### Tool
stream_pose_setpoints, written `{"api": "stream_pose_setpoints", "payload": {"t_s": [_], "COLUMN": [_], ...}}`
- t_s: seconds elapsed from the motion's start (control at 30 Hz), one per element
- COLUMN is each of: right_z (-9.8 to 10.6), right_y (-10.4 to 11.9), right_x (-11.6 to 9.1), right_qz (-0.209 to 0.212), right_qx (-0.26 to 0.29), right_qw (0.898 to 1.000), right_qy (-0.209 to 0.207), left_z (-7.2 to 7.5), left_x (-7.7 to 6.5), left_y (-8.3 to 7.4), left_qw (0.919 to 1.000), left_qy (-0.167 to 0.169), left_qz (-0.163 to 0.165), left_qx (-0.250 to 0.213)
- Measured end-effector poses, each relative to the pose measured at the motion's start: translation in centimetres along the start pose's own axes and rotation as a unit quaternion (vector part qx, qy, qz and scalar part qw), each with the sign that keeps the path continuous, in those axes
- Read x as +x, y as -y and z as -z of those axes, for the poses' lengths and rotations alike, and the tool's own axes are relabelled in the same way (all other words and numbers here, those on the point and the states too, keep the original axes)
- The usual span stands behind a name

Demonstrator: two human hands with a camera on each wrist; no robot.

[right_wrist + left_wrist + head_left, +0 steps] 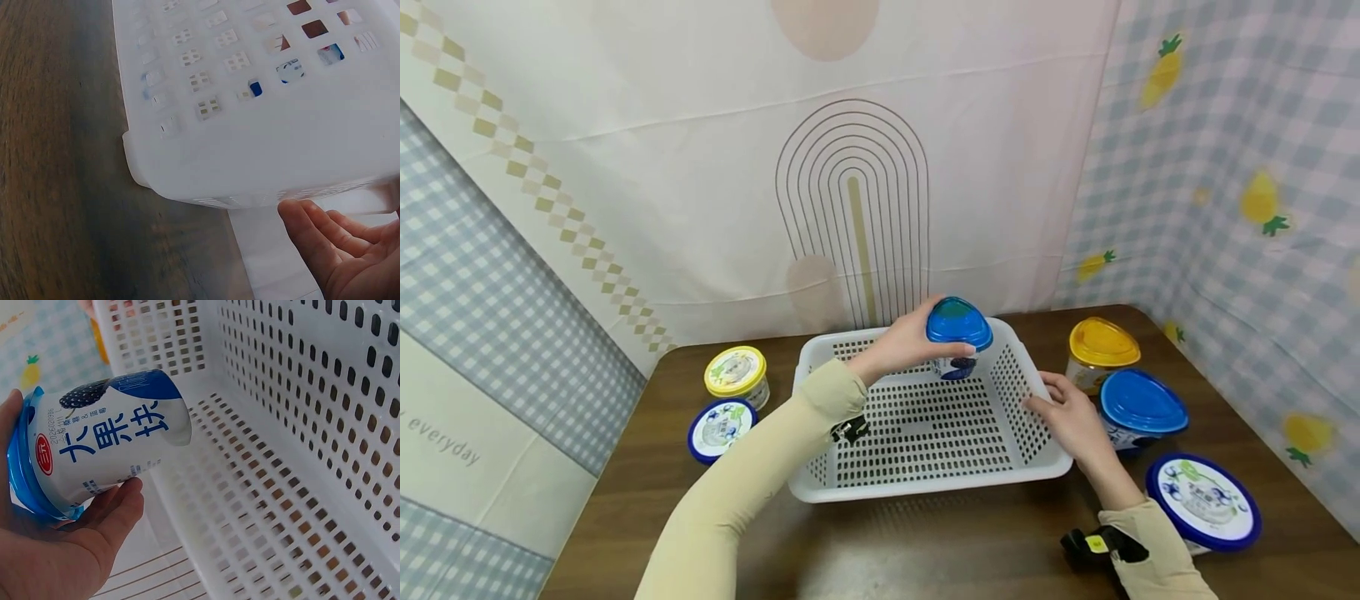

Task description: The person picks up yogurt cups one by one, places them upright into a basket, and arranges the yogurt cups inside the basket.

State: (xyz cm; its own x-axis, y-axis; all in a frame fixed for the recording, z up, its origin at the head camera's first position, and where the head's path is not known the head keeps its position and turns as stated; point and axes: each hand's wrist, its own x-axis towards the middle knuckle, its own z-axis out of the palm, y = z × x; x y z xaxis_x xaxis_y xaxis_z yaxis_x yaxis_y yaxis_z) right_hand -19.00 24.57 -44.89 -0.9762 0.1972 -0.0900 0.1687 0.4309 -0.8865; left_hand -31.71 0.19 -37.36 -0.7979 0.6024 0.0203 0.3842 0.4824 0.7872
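A yogurt cup [953, 367] with a blue lid and a blackberry on its label is held by my left hand [904, 340], thumb and fingers round the lid end. The hand has it over the far right part of a white perforated plastic basket [925, 486]. In the left wrist view the label of the yogurt cup [119, 425] shows beside the basket wall [306, 381]. My right hand [1072, 417] grips the basket's right rim, its thumb over the edge; in the right wrist view the thumb of this hand [356, 256] meets the basket edge.
Right of the basket stand a yellow-lidded cup [1103, 343], a blue-lidded cup [1142, 404] and a round tub with a dark-blue-rimmed lid [1206, 500]. On the left are a yellow-rimmed tub [736, 372] and a blue-rimmed tub [721, 429]. Curtains surround the brown table [647, 467].
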Motion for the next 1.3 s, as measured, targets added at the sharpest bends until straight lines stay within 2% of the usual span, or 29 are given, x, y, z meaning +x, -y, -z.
{"api": "stream_pose_setpoints", "payload": {"t_s": [0.13, 0.33, 0.63, 0.87, 1.07, 1.3], "right_z": [-0.1, 0.0, 0.1, 0.0, -0.1, -0.1], "right_y": [0.0, 0.1, 0.2, 0.0, 0.0, 0.2], "right_x": [0.0, 0.0, 0.1, -0.3, -0.3, -0.4], "right_qz": [-0.003, -0.003, 0.005, 0.0, 0.005, 0.0], "right_qx": [0.005, 0.003, 0.003, 0.005, 0.005, 0.01], "right_qw": [1.0, 1.0, 1.0, 1.0, 1.0, 1.0], "right_qy": [0.001, 0.0, -0.007, -0.003, -0.007, -0.004], "left_z": [-0.6, -1.6, -2.9, -4.1, -4.5, -5.0], "left_x": [0.2, 0.6, 1.6, 1.5, 1.7, 2.3], "left_y": [0.3, 0.4, 0.7, 1.4, 1.8, 2.2], "left_qw": [0.9999, 0.9998, 0.9996, 0.9987, 0.9992, 0.9996], "left_qy": [0.009, 0.02, 0.025, 0.035, 0.029, 0.026], "left_qz": [0.008, 0.001, -0.007, -0.006, -0.013, -0.005], "left_qx": [-0.005, -0.01, 0.013, 0.037, 0.023, 0.012]}}
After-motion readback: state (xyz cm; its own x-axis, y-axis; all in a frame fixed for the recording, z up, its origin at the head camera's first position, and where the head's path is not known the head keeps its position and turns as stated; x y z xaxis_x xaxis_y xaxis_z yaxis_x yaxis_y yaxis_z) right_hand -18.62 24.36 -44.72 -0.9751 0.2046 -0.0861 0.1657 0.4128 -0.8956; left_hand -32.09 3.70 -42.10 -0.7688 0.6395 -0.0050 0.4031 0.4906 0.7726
